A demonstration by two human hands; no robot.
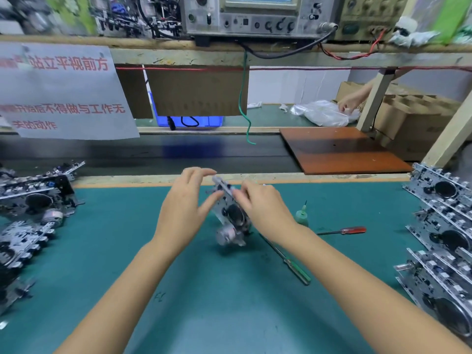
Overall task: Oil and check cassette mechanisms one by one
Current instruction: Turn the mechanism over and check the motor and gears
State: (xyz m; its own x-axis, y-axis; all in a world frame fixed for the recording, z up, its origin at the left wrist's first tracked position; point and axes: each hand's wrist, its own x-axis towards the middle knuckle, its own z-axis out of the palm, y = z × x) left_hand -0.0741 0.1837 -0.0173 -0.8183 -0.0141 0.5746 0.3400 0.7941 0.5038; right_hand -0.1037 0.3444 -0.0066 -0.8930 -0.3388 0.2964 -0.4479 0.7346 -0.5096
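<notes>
Green mat [229, 302]; cassette mechanism [231, 213] on edge, long axis tilted up-left, right hand [263, 208] grip clamped, left hand [186, 203] fingers apart.

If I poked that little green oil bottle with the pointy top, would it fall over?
Probably yes. The green oil bottle stands upright on the mat and looks small and narrow with a long thin nozzle, so it would likely tip. It seems soft plastic, so it likely wouldn't break.

blurred cassette mechanism [231, 213], grip unclear
</notes>
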